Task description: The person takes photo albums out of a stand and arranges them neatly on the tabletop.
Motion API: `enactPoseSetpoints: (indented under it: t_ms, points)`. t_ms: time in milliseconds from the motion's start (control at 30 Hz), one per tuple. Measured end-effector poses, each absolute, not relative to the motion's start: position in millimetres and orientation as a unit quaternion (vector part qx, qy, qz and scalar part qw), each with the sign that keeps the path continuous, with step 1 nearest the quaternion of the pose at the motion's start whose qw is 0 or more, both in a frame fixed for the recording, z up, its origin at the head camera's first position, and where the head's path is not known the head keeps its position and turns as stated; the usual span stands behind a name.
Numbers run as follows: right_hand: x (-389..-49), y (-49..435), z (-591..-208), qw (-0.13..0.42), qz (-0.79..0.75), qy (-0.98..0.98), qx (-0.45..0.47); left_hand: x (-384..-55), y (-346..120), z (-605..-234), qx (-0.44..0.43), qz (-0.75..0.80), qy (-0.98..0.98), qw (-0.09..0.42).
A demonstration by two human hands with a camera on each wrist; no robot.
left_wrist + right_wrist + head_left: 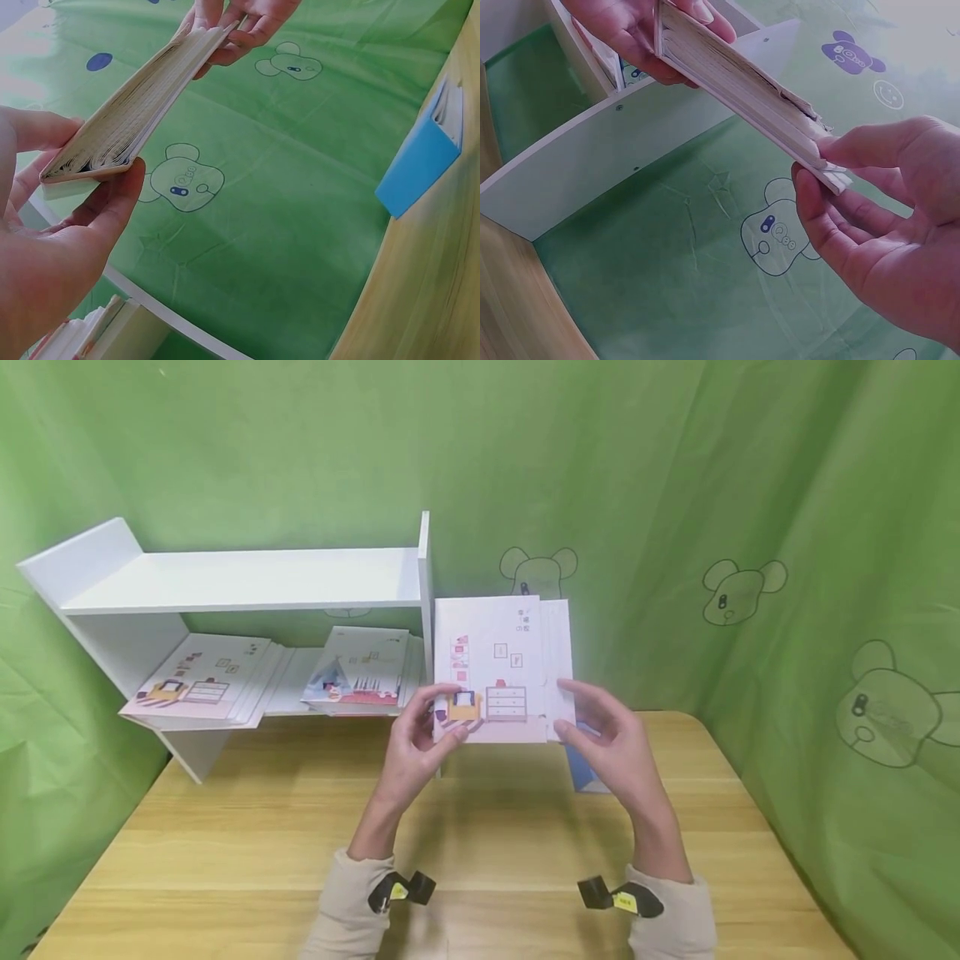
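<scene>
A white-covered book (495, 647), printed with a chest of drawers and picture frames, is held up above the table in both hands. My left hand (415, 731) pinches its lower left edge between thumb and fingers. On the right edge, where inner layers stick out past the cover, my right hand (611, 731) grips with thumb and fingers. The page edges of the book (127, 112) show in the left wrist view. From the right wrist, the book (735, 82) appears tilted between the two hands. Behind my right hand stands a blue book (587, 767) on the table.
A white two-level shelf (277, 581) stands at the back left. On its lower level lie a book (202, 672) with a similar cover at the left and a tent-picture book (360, 664) at the right. A green curtain (637, 460) surrounds the wooden table (510, 843).
</scene>
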State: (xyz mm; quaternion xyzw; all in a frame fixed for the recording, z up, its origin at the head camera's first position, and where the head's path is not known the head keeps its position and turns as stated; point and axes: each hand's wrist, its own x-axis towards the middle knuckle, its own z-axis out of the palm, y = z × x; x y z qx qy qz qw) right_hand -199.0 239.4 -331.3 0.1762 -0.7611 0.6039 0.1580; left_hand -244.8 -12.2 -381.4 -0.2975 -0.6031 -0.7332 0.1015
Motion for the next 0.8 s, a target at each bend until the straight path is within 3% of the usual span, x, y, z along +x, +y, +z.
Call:
enactPoseSetpoints:
  t_ms: [467, 800]
  points:
    - [-215.8, 251.7, -355.3, 0.151, 0.595, -0.770, 0.174, -248.4, -10.9, -387.4, -0.295, -0.739, -0.598, 0.095]
    - [-212.2, 251.4, -349.7, 0.128, 0.599, -0.776, 0.152, -250.3, -9.3, -390.4, -0.291, -0.733, -0.607, 0.092]
